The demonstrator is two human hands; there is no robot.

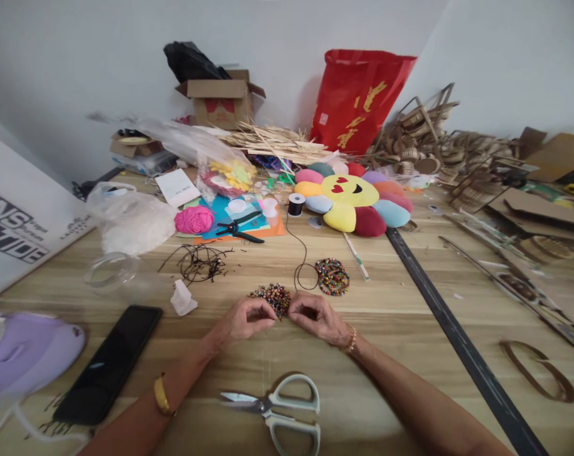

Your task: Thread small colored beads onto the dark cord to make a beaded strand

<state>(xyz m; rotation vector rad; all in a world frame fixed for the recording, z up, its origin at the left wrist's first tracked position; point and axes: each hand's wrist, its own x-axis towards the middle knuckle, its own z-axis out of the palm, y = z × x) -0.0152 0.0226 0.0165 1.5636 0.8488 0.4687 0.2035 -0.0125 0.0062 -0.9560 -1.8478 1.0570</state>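
A small heap of mixed-colour beads lies on the table between my hands. My left hand pinches thumb and forefinger together at the heap's left front edge; whatever is between the fingertips is too small to see. At the right edge, my right hand is also closed in a pinch. A thin black cord runs from a spool, loops, and reaches the right fingers. Just behind that hand lies a coil of strung beads. Scissors with white handles rest partly spread in front of me.
Black cord scraps, a crumpled tissue and a phone lie to the left. Farther back are pliers, pink yarn and a flower cushion. A dark strip crosses the right side.
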